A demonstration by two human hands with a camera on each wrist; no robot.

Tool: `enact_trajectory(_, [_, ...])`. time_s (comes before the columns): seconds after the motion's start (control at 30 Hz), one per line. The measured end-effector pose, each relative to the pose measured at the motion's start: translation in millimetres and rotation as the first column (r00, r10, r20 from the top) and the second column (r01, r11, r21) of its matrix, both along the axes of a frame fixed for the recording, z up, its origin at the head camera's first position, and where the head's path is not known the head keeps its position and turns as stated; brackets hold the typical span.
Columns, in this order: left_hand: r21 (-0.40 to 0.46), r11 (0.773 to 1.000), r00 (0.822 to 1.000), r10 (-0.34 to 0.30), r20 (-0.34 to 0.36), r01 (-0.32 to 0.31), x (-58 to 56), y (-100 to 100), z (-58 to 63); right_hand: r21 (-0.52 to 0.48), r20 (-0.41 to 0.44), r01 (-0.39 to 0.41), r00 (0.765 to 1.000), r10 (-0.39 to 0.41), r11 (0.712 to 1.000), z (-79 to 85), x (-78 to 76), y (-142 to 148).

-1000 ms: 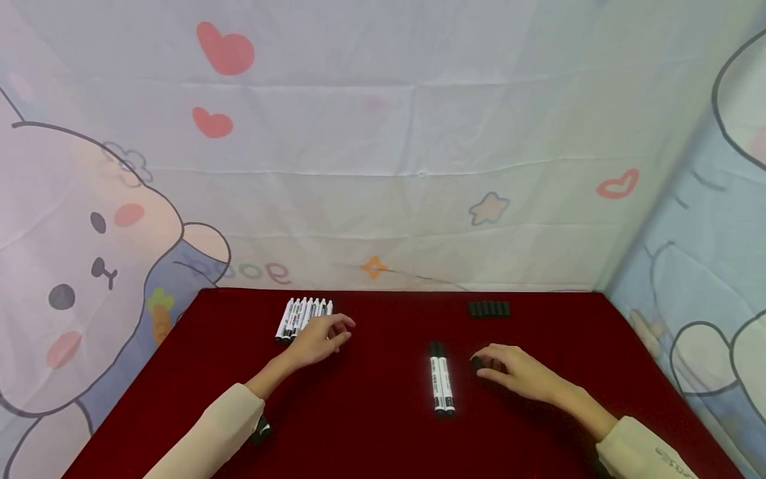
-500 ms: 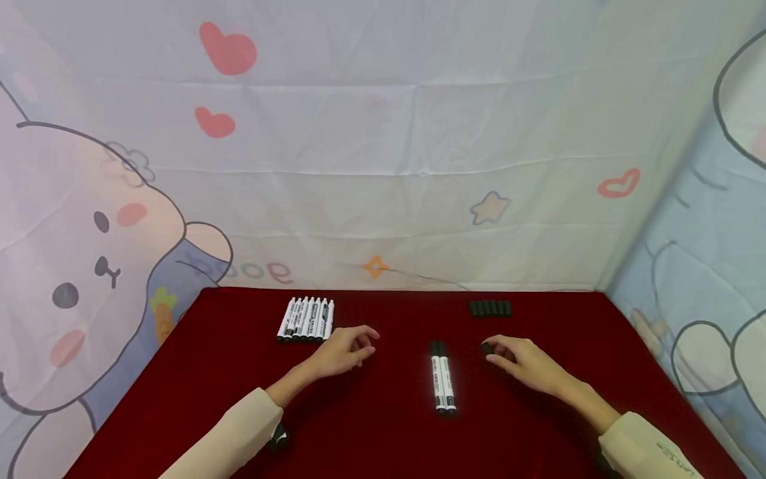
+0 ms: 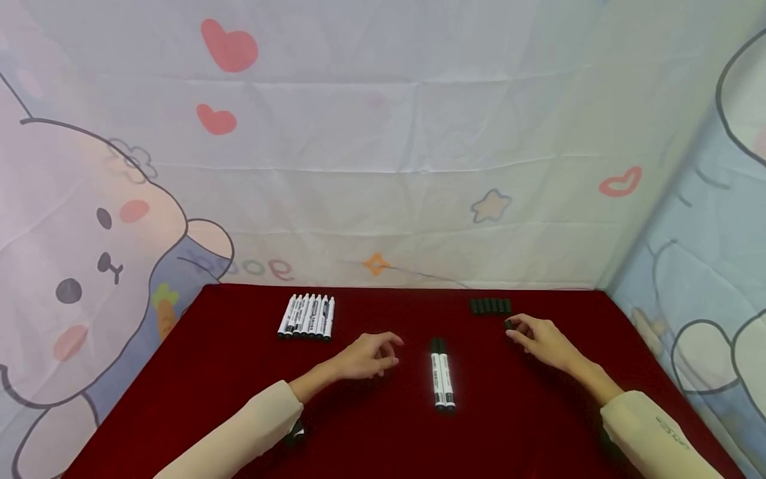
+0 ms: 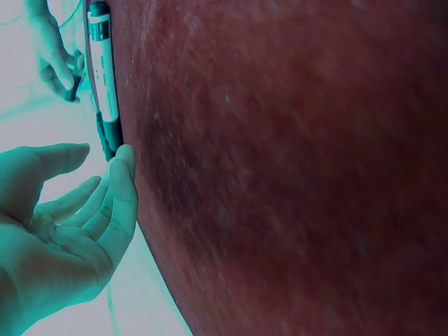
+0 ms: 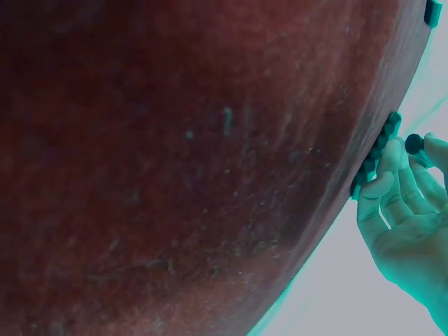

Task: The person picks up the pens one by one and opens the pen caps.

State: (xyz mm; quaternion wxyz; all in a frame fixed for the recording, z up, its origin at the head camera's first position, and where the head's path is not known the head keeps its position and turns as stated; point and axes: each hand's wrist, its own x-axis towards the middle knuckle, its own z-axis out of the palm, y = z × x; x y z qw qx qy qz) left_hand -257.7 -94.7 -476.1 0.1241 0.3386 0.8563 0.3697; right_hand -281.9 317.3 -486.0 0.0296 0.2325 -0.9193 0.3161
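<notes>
My right hand (image 3: 547,342) pinches a small black marker cap (image 5: 415,144) between thumb and fingers, just in front of a row of black caps (image 3: 491,306) at the back right. My left hand (image 3: 370,356) hovers with loosely bent fingers and holds nothing; in the left wrist view a gap shows between its thumb and fingers. To its right, two white markers (image 3: 443,380) with black caps lie side by side. Several white markers (image 3: 306,317) without caps on their far ends lie in a row at the back left.
A dark red cloth (image 3: 383,439) covers the table. Behind it hangs a pale printed curtain (image 3: 371,133), with another side of it at the right. A small black object (image 3: 295,432) is partly hidden by the left sleeve.
My right hand has moved back and to the right with the cap, toward the row of caps. The left hand has shifted right, away from the row of uncapped markers.
</notes>
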Motion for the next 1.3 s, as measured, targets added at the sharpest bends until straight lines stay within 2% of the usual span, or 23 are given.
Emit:
enact_trajectory(0.3, [-0.018, 0.998, 0.998, -0.052, 0.033, 0.052, 1.4, 24.1, -3.1, -0.033, 0.06, 0.109, 0.992, -0.107, 0.993, -0.3, -20.7, 14.5])
enact_trajectory(0.5, [-0.012, 0.999, 0.996, -0.046, 0.081, 0.047, 1.9, 38.9, -5.6, -0.043, 0.144, 0.169, 0.976, -0.161, 0.985, -1.0, -29.2, 13.2])
enact_trajectory(0.7, [0.003, 1.0, 0.992, -0.002, 0.125, 0.002, 2.9, 55.8, -6.1, -0.039, 0.194, 0.239, 0.954, -0.227, 0.97, 2.5, -41.4, 10.7])
enact_trajectory(0.93, [-0.003, 0.996, 0.992, 0.086, 0.096, -0.086, 8.0, 71.4, -10.1, -0.018, 0.265, 0.31, 0.918, -0.294, 0.951, -1.1, -60.5, 8.7])
enact_trajectory(1.13, [-0.053, 0.981, 0.979, 0.19, 0.071, -0.186, 12.5, 79.5, -10.8, 0.018, 0.279, 0.319, 0.909, -0.311, 0.948, 1.1, -60.8, 8.2])
enact_trajectory(1.3, [-0.084, 0.967, 0.968, 0.244, 0.051, -0.24, 15.4, 84.0, -10.0, 0.011, 0.278, 0.319, 0.909, -0.309, 0.948, 1.6, -59.6, 6.1])
